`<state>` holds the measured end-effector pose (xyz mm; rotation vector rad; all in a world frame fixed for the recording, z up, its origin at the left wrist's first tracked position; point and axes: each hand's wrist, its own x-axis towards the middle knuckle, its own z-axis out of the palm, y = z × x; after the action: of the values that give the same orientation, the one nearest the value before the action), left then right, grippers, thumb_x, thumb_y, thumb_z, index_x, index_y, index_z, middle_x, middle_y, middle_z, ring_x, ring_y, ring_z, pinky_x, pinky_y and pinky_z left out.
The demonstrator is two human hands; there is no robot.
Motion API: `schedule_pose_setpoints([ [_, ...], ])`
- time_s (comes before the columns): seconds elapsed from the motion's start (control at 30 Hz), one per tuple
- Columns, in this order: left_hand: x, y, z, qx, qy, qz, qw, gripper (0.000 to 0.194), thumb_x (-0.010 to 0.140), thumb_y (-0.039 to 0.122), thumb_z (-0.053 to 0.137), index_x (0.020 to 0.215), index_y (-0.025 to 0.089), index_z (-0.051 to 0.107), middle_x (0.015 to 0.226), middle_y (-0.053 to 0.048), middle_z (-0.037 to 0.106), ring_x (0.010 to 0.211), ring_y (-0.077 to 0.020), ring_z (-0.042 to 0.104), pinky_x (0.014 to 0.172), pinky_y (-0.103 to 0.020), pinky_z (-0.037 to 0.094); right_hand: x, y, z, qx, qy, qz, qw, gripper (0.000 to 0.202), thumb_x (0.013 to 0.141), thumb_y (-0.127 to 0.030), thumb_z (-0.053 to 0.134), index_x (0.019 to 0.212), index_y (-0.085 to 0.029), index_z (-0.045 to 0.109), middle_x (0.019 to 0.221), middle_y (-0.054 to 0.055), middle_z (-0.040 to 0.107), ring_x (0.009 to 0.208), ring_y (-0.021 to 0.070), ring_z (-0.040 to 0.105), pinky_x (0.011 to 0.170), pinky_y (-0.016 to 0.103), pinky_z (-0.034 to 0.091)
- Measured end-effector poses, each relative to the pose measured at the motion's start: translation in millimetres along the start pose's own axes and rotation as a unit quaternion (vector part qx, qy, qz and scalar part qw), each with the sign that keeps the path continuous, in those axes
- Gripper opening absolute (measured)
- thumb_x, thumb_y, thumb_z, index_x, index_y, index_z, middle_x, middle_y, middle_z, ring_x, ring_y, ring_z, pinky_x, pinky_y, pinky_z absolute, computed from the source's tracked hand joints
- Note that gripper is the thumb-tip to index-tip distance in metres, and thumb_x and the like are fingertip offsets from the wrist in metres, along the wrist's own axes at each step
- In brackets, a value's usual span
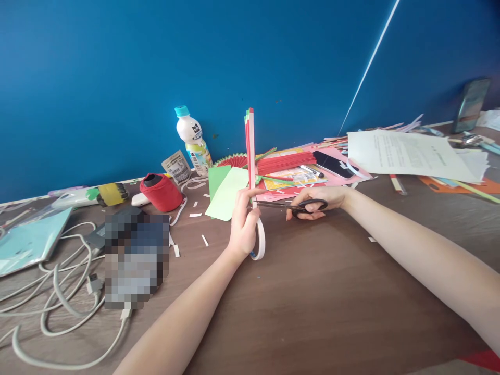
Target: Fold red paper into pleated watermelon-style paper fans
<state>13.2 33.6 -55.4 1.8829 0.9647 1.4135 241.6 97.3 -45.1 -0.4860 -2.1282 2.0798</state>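
Observation:
My left hand (pixel 241 229) is closed around the lower end of an upright folded paper strip (pixel 250 140), red, white and green along its edges. A roll of white tape (pixel 261 245) hangs below that hand, its strip running up along the paper. In my right hand (pixel 332 197) is a pair of black scissors (pixel 312 206), the fingers in the handle loops. Their blades point left and reach the tape at my left fingers; whether they are closed on it I cannot tell. Just left of my left hand lie light green paper (pixel 226 195) and several small white scraps (pixel 205 240).
Behind my hands lie folded red paper (pixel 287 163) and a black phone (pixel 336 164). A printed sheet (pixel 406 153) is at the right. A drink bottle (pixel 194 140), a red roll (pixel 161 192), white cables (pixel 58 276) and a blurred-out object (pixel 136 260) occupy the left.

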Motion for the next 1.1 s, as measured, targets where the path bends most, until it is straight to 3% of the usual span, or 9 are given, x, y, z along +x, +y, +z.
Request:
schedule_pose_setpoints([
  [0.3,0.9,1.1,-0.1,-0.017,-0.006,-0.006,1.0,0.028,0.075,0.017,0.035,0.095,0.022,0.054,0.096,-0.004,0.048,0.069,-0.0142,0.048,0.066,-0.03,0.043,0.1,-0.2,0.5,-0.007,0.011,0.003,1.0,0.052,0.076,-0.048,0.059,0.105,-0.005,0.06,0.059,-0.004,0.045,0.04,0.0016,0.034,0.036,0.02,0.018],
  [0.57,0.7,0.4,0.0,-0.022,-0.008,-0.017,1.0,0.029,0.075,0.017,0.035,0.096,0.02,0.054,0.096,-0.003,0.048,0.068,-0.0125,0.048,0.069,-0.029,0.042,0.3,-0.8,0.1,-0.006,0.021,0.023,0.999,0.044,0.075,-0.04,0.061,0.103,-0.006,0.061,0.058,-0.004,0.046,0.039,0.0014,0.032,0.038,0.021,0.018],
  [1.1,1.0,1.5,0.1,-0.029,-0.009,-0.021,0.999,0.03,0.075,0.017,0.035,0.097,0.019,0.054,0.098,-0.004,0.047,0.068,-0.0117,0.048,0.069,-0.029,0.042,-1.0,3.2,-1.3,-0.011,0.036,0.022,0.999,0.043,0.075,-0.044,0.06,0.097,-0.007,0.059,0.055,-0.005,0.045,0.037,0.001,0.03,0.035,0.02,0.014],
])
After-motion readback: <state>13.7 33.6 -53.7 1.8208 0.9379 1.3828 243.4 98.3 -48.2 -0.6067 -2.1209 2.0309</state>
